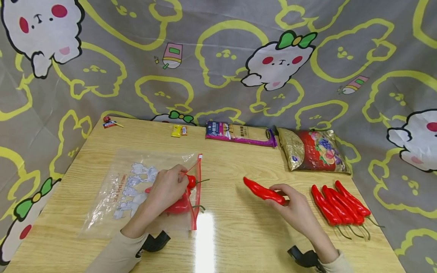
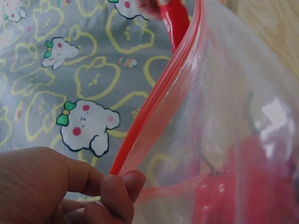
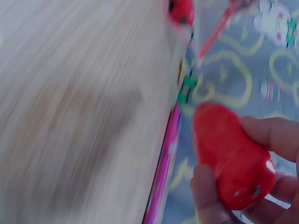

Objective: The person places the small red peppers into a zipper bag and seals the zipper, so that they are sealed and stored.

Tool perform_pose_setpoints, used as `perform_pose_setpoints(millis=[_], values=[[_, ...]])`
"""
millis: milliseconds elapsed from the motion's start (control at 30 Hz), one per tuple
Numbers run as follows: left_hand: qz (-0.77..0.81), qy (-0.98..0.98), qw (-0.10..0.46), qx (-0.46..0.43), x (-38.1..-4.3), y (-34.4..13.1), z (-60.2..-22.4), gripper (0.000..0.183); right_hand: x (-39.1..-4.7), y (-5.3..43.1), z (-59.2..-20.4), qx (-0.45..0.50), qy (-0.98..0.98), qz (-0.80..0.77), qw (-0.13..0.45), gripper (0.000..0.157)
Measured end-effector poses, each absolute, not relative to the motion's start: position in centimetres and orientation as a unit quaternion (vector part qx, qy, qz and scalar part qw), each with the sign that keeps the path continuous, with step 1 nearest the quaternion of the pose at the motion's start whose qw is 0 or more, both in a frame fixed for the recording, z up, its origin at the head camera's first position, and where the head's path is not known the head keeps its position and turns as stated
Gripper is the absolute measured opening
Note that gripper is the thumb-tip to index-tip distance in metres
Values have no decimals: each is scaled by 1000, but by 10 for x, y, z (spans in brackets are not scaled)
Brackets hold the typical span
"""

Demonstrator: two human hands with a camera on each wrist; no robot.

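Observation:
My left hand [image 1: 169, 185] pinches the red zip edge [image 2: 149, 112] of a clear plastic bag [image 1: 106, 197] with printed cartoon figures, lifting the mouth apart. Red peppers [image 1: 179, 204] lie inside the bag, their green stems poking toward its opening; my left hand partly covers them. To the right of the bag, my right hand [image 1: 297, 208] holds a long red chili pepper [image 1: 259, 189] above the table, its tip pointing toward the bag. In the right wrist view, thumb and fingers grip this chili [image 3: 224, 149] near its thick end.
Several red chili peppers [image 1: 326, 206] lie side by side at the right. Along the back are a gold and red fruit-printed bag [image 1: 317, 149], a long purple-edged food packet [image 1: 239, 132], small wrapped sweets [image 1: 176, 131] and a lollipop [image 1: 106, 119]. A patterned curtain [image 1: 218, 68] surrounds the wooden table [image 1: 232, 235].

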State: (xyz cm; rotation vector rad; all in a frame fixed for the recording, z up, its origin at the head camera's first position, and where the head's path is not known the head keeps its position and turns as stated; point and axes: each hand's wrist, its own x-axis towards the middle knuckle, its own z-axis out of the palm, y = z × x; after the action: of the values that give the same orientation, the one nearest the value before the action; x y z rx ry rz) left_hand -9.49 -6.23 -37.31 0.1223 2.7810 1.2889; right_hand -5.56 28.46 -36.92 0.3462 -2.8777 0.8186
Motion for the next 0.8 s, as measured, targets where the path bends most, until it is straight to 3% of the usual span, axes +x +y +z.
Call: perform_pose_setpoints(millis=[200, 400, 800], values=[[420, 906, 40, 44, -95, -62, -373, 31, -63, 230, -369, 207, -911, 354, 40, 28], [422, 905, 42, 46, -95, -62, -373, 31, -68, 185, -373, 242, -883, 401, 11, 33], [420, 906, 39, 49, -94, -63, -372, 29, -74, 144, -395, 306, -860, 407, 21, 32]])
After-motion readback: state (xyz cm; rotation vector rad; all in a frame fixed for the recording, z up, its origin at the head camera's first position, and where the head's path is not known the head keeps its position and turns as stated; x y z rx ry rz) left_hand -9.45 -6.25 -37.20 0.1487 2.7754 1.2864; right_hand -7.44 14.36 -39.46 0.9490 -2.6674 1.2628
